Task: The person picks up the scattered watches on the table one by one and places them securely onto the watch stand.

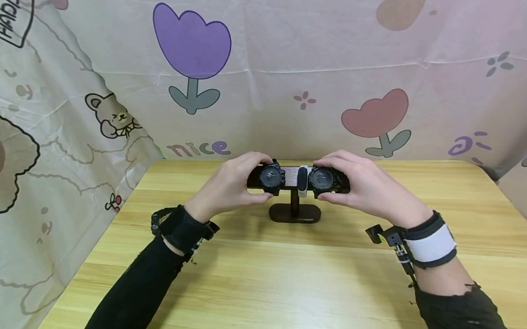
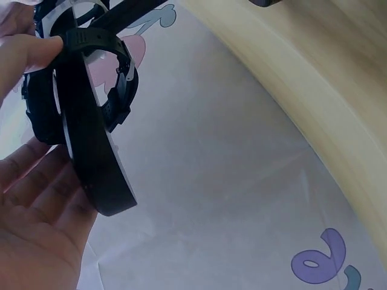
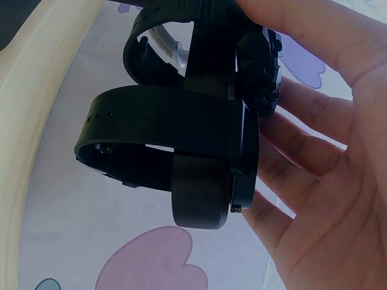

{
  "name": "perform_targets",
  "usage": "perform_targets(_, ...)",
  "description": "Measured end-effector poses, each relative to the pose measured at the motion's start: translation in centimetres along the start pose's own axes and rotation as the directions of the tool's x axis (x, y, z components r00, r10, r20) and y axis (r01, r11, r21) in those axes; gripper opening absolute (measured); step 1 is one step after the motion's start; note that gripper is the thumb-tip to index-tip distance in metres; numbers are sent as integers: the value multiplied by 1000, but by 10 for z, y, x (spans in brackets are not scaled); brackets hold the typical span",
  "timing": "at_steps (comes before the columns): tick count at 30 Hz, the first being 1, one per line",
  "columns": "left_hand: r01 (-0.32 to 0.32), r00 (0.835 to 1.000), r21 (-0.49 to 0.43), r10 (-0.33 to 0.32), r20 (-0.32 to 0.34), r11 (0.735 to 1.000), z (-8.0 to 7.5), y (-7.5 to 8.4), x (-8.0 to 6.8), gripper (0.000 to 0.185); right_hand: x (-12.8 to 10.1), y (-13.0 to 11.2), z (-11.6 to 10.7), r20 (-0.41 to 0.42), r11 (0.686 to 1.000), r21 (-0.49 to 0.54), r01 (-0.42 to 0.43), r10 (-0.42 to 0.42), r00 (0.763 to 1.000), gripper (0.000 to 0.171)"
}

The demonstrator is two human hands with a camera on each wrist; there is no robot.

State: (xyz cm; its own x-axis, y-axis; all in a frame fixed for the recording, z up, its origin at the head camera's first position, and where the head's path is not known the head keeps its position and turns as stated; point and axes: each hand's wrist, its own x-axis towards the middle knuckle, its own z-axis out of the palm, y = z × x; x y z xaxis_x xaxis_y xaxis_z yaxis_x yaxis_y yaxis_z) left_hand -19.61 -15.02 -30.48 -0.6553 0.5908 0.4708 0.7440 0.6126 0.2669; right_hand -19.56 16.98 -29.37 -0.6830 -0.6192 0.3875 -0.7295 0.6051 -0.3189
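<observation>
A dark T-shaped display stand [image 1: 294, 214] sits mid-table, its crossbar [image 1: 292, 175] carrying two black watches and a narrow white band [image 1: 302, 181] between them. My left hand [image 1: 232, 185] grips the left black watch [image 1: 271, 177], thumb below and fingers over the top. My right hand [image 1: 366, 187] grips the right black watch [image 1: 321, 179] the same way. In the left wrist view, a fingertip [image 2: 36, 51] presses the strap [image 2: 97, 39] where it loops over the bar [image 2: 91, 151]. The right wrist view shows the strap [image 3: 163, 124] looped round the bar, with fingers [image 3: 296, 148] against the watch case [image 3: 263, 75].
The light wooden table [image 1: 283, 286] is walled at the back and left by a pink cartoon-print cloth [image 1: 270, 59]. Black sleeves and wrist-mounted camera straps [image 1: 431, 240] cover both forearms.
</observation>
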Motion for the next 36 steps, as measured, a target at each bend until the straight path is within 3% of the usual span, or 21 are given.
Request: perform_targets(36, -3, 999, 9, 3, 52, 1000, 10, 8, 13, 66, 0, -1, -1, 7, 1000, 9, -11, 11, 1000, 61)
